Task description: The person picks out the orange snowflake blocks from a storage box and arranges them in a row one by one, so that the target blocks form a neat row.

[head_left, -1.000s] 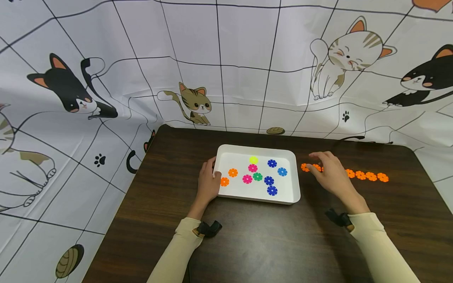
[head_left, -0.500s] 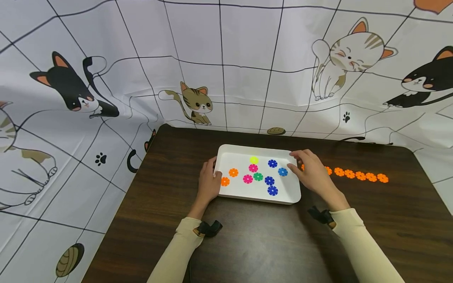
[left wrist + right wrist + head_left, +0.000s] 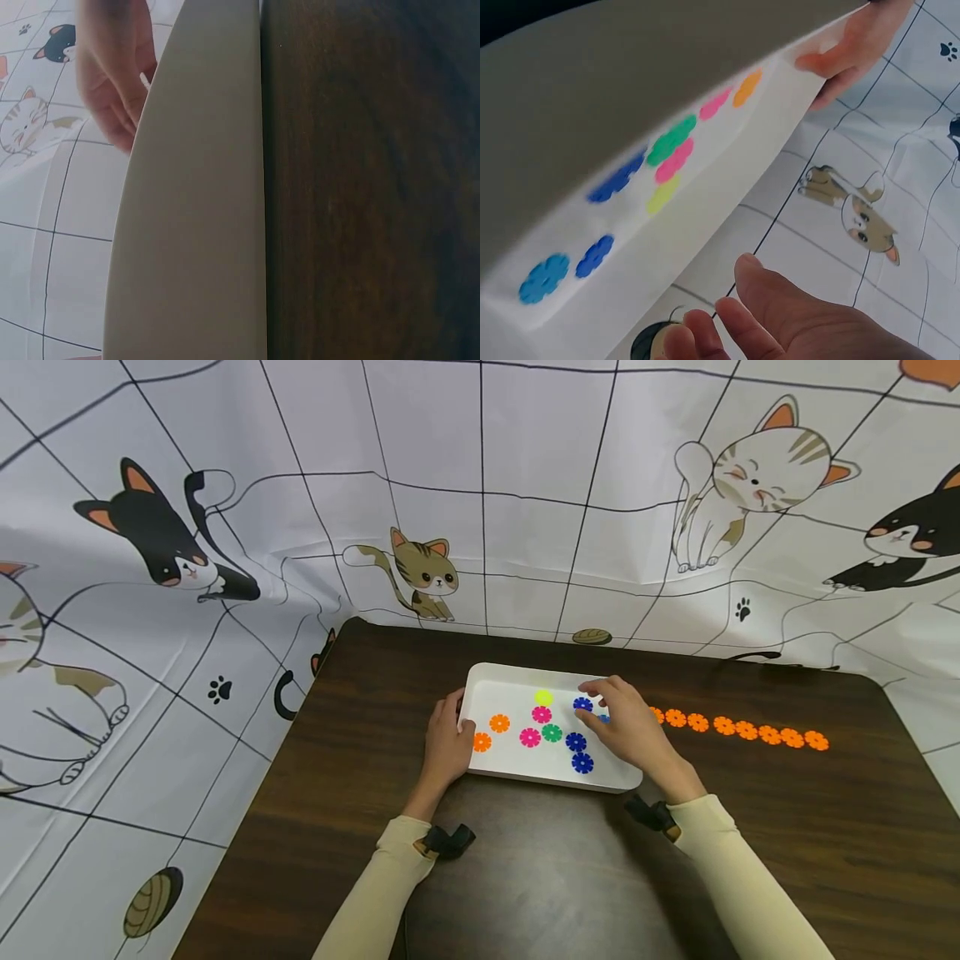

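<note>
A shallow white tray (image 3: 622, 781) on the table holds flower-shaped plastic discs: two orange (image 3: 499, 723), two pink (image 3: 530, 737), one yellow (image 3: 543, 697), one green (image 3: 551, 732), and several blue (image 3: 576, 742). My left hand (image 3: 447, 742) grips the tray's left edge, its thumb over the rim and its fingers along the outer side. Over the right part of the tray hovers my right hand (image 3: 628, 727), thumb and fingers apart and nothing seen between them. It partly hides a light blue disc (image 3: 604, 719). In the right wrist view the right hand (image 3: 780, 315) also looks bare.
To the right of the tray, several orange discs (image 3: 746, 732) lie in a line on the dark wooden table (image 3: 337, 760). A white cloth (image 3: 525, 527) with cat drawings hangs behind and to the left of the table.
My right hand has moved left, from above the orange line across the tray's right rim to over the blue discs. The left hand has kept its grip on the tray.
</note>
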The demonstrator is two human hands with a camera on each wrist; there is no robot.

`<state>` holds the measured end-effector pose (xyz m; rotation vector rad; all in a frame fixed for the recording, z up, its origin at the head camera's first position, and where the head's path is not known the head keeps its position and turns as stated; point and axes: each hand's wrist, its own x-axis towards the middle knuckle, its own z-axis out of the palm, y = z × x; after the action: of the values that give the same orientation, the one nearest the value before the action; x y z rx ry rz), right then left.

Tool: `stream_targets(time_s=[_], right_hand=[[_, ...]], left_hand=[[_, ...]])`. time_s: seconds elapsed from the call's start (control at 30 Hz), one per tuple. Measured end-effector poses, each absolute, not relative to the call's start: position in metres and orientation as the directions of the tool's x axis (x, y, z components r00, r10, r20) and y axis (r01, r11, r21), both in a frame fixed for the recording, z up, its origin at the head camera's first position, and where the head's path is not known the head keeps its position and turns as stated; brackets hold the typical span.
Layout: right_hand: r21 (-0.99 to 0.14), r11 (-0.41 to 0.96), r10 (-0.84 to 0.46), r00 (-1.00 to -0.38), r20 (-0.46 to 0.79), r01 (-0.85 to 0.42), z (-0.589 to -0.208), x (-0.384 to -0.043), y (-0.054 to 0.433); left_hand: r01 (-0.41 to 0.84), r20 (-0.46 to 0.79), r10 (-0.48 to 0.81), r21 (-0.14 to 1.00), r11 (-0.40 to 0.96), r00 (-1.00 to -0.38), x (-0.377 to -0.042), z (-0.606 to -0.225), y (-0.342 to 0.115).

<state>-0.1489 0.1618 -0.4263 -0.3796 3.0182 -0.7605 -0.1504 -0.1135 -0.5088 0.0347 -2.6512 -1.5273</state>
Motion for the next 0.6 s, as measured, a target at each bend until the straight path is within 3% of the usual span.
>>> stream_targets(time_s=[0.6], right_hand=[[-0.504, 0.816, -0.315, -0.949, 0.025, -0.284, -0.435, -0.153, 0.115]], left_hand=[[0.008, 0.049, -0.068, 0.867, 0.498, -0.996, -0.151, -0.507, -0.112]])
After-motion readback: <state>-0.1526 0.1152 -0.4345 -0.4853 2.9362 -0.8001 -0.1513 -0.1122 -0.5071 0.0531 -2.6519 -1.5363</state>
